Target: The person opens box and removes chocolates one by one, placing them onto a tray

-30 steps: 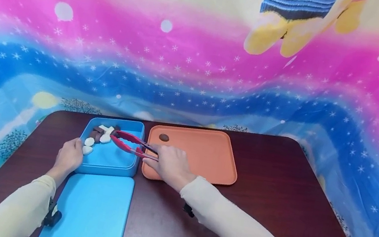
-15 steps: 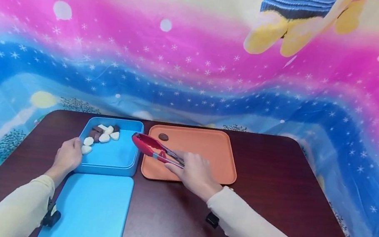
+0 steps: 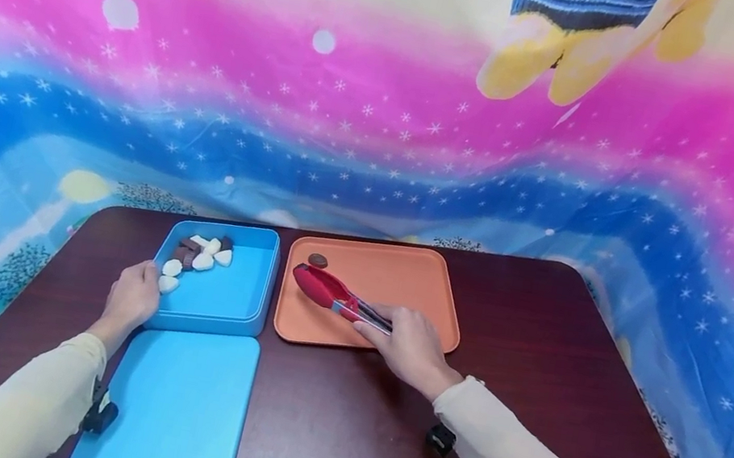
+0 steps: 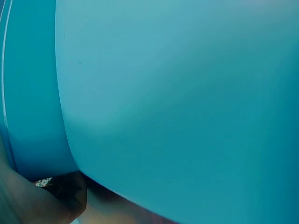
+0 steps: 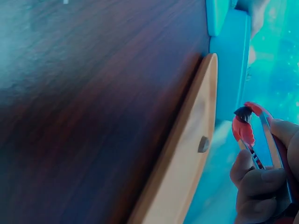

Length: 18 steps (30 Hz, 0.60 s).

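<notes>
My right hand (image 3: 416, 344) grips a pair of tongs (image 3: 336, 299) with red scalloped heads and metal arms, held over the orange tray (image 3: 403, 272). In the right wrist view the tongs' tips pinch a small dark brown chocolate piece (image 5: 242, 113). A round brown chocolate (image 3: 318, 260) lies on the tray's far left corner, just beyond the tips. My left hand (image 3: 133, 294) holds the left wall of the blue box (image 3: 238, 280), its fingers at the rim. Inside that box, white pieces (image 3: 203, 261) and brown chocolates (image 3: 186, 254) are grouped toward the left.
A flat blue lid (image 3: 180, 409) lies on the dark wooden table (image 3: 332, 427), in front of the box. The tray stands close beside the box's right wall. Behind the table hangs a colourful printed cloth (image 3: 385, 126).
My right hand has moved the tongs rightward from over the blue box to over the orange tray, carrying the dark piece. The left hand has stayed at the box.
</notes>
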{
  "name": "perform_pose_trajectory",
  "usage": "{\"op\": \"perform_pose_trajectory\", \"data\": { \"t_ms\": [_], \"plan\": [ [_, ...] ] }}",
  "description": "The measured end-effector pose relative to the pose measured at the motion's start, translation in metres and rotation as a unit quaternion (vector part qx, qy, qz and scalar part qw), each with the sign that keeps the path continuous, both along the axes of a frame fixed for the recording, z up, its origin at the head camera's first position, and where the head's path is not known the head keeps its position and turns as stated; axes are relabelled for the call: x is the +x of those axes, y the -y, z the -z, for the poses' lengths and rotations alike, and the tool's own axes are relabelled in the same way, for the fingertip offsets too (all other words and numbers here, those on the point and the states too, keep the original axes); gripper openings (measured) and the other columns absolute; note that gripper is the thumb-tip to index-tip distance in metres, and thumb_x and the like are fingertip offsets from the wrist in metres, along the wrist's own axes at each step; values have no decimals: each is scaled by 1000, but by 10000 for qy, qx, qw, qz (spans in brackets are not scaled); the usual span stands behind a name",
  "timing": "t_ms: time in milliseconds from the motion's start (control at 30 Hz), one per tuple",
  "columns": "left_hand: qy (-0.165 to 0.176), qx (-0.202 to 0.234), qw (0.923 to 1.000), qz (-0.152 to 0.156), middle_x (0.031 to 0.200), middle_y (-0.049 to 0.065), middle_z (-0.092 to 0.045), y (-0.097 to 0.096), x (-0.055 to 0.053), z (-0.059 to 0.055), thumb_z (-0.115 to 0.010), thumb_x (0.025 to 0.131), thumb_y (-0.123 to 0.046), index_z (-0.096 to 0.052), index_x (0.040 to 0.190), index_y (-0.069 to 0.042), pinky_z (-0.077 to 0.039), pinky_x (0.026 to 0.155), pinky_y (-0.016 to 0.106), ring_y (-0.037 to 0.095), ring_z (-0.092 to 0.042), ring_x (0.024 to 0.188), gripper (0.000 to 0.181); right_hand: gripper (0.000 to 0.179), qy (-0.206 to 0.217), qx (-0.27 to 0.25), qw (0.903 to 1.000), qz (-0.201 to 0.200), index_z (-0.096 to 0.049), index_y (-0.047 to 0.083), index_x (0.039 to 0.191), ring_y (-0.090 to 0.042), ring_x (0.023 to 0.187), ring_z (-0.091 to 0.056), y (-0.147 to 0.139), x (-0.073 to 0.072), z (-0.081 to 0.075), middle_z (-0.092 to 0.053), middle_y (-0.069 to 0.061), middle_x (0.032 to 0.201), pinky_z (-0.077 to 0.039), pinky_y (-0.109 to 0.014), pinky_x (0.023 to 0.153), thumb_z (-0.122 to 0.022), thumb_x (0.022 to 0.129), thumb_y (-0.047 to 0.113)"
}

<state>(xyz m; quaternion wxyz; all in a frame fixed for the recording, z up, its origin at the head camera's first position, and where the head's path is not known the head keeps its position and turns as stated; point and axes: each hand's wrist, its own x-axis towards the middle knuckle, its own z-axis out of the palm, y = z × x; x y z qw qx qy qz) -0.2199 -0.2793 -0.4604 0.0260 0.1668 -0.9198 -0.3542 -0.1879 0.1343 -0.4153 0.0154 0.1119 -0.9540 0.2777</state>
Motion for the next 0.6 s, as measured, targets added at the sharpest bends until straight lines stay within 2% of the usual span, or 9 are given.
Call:
{"op": "perform_pose_trajectory", "data": {
  "t_ms": [133,267,400,600],
  "plan": [
    [21,8,10000,-3,73,8,-33,1,0,0,-13,110,-36,-41,85,-5,-33,67,36,24,-40,66,49,40,284,-96,9995,84,-73,26,125,-14,70,-52,-5,-3,3,-69,6,86,-39,-30,58,-73,91,47],
    [69,10,10000,-34,74,8,-33,1,-1,1,-14,110,-36,-41,86,-5,-33,68,37,24,-41,68,48,32,601,-209,9980,67,-77,25,115,-17,64,-49,-9,-5,8,-55,4,66,-35,-29,54,-72,92,47],
    [9,11,10000,-35,72,8,-33,2,-2,1,-14,110,-36,-40,84,-5,-32,65,36,24,-39,65,48,25,834,-373,9958,4,-78,25,109,-17,64,-48,-11,-7,12,-52,3,64,-34,-29,52,-73,92,42],
    [-23,14,10000,-6,73,7,-34,1,-1,1,-13,110,-36,-40,84,-6,-32,64,35,23,-38,64,48,24,1102,-623,9918,-156,-79,23,108,-16,60,-50,-12,-8,15,-63,-2,68,-35,-27,50,-72,93,40]
  ]
}}
